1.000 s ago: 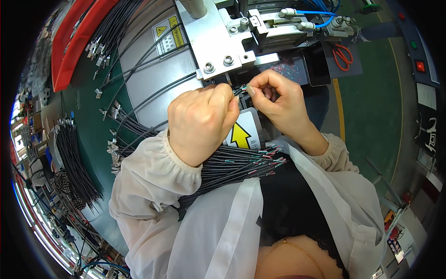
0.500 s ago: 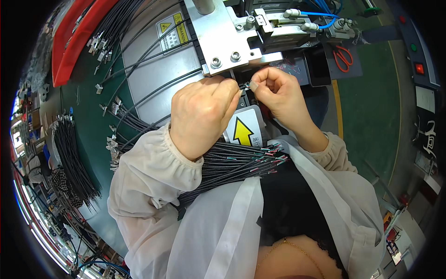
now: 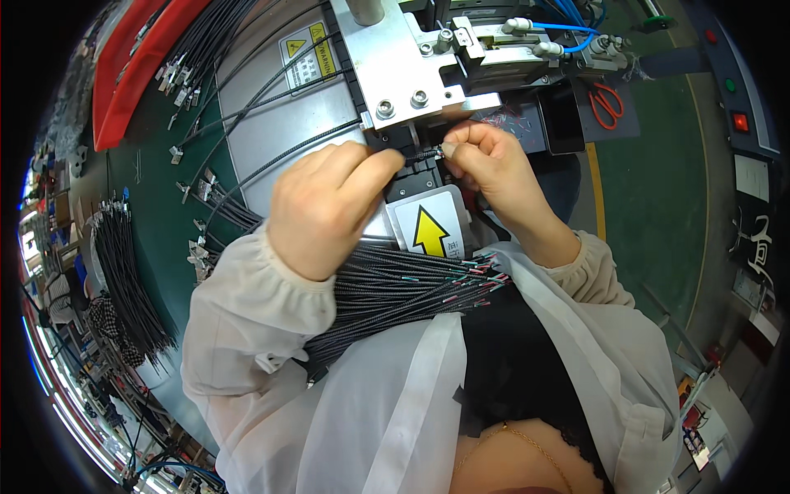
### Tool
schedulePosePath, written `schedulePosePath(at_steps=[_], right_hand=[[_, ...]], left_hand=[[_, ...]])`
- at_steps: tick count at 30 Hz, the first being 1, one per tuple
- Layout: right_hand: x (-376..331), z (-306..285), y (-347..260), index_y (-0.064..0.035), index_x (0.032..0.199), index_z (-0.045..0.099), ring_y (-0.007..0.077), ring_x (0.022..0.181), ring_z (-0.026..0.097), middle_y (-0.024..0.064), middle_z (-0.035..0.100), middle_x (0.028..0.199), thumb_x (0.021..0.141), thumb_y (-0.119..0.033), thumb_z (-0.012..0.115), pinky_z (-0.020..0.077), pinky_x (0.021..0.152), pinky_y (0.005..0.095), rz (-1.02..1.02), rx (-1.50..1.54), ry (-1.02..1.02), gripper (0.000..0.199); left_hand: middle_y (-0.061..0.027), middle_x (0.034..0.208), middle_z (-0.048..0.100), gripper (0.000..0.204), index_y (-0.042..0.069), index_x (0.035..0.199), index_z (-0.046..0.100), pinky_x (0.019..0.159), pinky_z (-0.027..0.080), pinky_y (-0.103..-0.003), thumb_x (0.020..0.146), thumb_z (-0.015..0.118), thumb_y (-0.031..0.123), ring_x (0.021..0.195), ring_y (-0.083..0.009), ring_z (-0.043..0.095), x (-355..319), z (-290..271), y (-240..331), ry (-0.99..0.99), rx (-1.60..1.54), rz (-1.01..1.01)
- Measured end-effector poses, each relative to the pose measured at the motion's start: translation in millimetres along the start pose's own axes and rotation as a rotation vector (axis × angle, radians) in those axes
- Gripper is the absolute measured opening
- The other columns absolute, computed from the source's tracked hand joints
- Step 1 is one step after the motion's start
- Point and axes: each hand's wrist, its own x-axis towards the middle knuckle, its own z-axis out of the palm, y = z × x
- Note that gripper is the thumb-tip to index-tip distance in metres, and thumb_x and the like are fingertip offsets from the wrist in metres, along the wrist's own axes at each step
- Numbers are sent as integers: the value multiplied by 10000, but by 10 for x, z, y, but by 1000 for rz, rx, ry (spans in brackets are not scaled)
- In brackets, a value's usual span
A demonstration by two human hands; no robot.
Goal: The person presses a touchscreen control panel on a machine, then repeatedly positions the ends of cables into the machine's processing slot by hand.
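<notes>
A black braided cable (image 3: 423,156) runs between my hands, just above a small dark fixture (image 3: 415,183) at the front of a machine. My left hand (image 3: 325,206) is closed, its thumb and forefinger together at the cable's left side; their grip is partly hidden. With thumb and forefinger, my right hand (image 3: 487,160) pinches the cable's end, where small light-coloured wire tips show. Below my hands, a bundle of black braided cables (image 3: 387,284) lies across my lap, its red and teal wire ends pointing right. A plate with a yellow arrow (image 3: 429,229) sits between fixture and bundle.
A bolted metal bracket (image 3: 387,70) stands just beyond my hands, with blue air tubes (image 3: 568,26) behind. Red-handled scissors (image 3: 607,107) and a black rectangular tray (image 3: 562,119) lie right. More cables with metal connectors (image 3: 218,202) and a red bin (image 3: 111,99) are left.
My left hand has moved left and slightly toward me, uncovering more of the cable and the dark fixture. My right hand stays almost in place, still pinching the cable's end.
</notes>
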Motion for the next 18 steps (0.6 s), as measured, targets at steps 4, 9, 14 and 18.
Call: schedulePosePath(at_steps=[4, 9, 14, 18], right_hand=[[-20, 31, -7, -8, 889, 607, 8, 573, 475, -32, 590, 718, 887, -127, 626, 372, 508, 160, 4, 40, -14, 121], [-68, 44, 25, -40, 899, 594, -1, 555, 375, -71, 487, 655, 913, -168, 610, 274, 506, 180, -166, -122, 107, 131], [-62, -65, 79, -31, 855, 594, -32, 554, 337, -102, 474, 619, 901, -129, 630, 241, 492, 175, -319, -109, 111, 114], [-44, -44, 78, -32, 844, 591, -36, 554, 339, -100, 482, 634, 902, -126, 627, 239, 479, 176, -330, -84, 73, 116]], left_hand=[[-45, 850, 597, 229, 57, 940, 668, 634, 461, -307, 711, 656, 63, 724, -194, 585, -203, 28, -158, -26, 89, 121], [-73, 849, 599, 215, 16, 941, 666, 651, 463, -333, 726, 672, 31, 724, -233, 581, -176, 29, -180, 37, 118, 120], [-65, 880, 588, 240, 44, 943, 672, 680, 454, -360, 710, 714, 83, 777, -235, 566, -148, 13, -117, 78, 179, -8], [-89, 884, 588, 241, 39, 958, 665, 677, 464, -364, 721, 710, 46, 768, -278, 573, -93, -184, 236, -296, -189, 42]])
